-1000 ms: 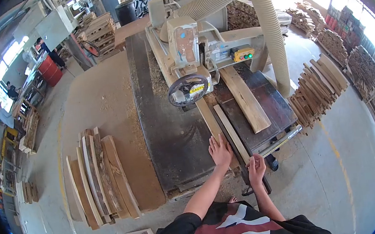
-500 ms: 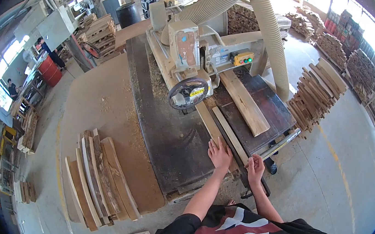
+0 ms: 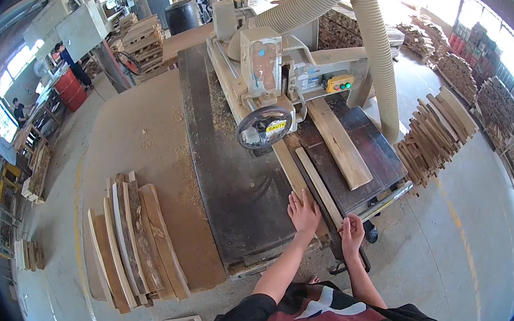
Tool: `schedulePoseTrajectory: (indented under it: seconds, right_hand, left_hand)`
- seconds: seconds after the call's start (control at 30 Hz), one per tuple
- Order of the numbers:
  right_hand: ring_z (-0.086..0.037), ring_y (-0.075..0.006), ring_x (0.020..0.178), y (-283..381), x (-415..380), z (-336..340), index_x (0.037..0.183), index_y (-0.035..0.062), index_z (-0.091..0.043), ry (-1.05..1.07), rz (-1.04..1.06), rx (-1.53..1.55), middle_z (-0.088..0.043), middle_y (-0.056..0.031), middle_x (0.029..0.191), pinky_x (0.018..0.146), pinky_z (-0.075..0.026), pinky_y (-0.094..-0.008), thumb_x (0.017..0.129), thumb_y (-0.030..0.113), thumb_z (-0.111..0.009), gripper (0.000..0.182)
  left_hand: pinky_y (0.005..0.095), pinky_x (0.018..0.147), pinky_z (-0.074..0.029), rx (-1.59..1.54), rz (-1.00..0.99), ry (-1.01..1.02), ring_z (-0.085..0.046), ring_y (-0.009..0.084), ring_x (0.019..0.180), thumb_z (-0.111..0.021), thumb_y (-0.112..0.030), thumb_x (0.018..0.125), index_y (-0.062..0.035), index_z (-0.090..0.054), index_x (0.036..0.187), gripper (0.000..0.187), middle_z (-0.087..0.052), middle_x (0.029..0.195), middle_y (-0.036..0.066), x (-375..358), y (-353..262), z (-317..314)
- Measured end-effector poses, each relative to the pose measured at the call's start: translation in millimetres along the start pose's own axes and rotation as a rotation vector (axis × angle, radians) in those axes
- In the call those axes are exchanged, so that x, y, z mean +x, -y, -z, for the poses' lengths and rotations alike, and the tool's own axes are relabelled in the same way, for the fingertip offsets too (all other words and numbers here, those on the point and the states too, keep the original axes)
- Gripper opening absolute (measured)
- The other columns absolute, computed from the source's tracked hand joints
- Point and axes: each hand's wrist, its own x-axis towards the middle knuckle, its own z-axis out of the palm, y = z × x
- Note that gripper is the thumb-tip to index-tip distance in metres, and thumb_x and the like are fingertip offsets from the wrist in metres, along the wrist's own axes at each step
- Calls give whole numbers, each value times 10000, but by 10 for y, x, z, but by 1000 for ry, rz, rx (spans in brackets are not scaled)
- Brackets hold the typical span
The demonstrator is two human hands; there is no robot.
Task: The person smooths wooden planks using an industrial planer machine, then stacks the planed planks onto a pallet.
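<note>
My left hand lies with spread fingers on a long wooden board, whose far end runs under the machine with the black handwheel. Closed around the near end of a narrow wood strip is my right hand, beside the front edge of the dark machine table. A wider plank rests on the table to the right of the strip, its far end at the machine.
Rough boards lie on the brown side table at left. A stack of strips stands at right. A thick hose hangs beside the machine. Several people are farther back, one near a red barrel.
The camera view has shifted slightly. My hands keep nearly the same places on the board and the strip.
</note>
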Motion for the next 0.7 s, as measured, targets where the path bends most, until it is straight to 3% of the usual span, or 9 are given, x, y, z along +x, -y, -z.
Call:
schedulePoseTrajectory:
  seconds: [0.7]
  right_hand:
    - [-586, -66, 683, -22, -9, 35, 1125, -23, -602, -11, -10, -54, -619, -21, 849, 621, -525, -236, 1022, 112, -584, 171]
  left_hand:
    - [549, 1174, -233, 16, -17, -9, -247, 412, 1489, -509, -383, 968, -112, -346, 1553, 665, -294, 1580, 275, -11, 4, -13]
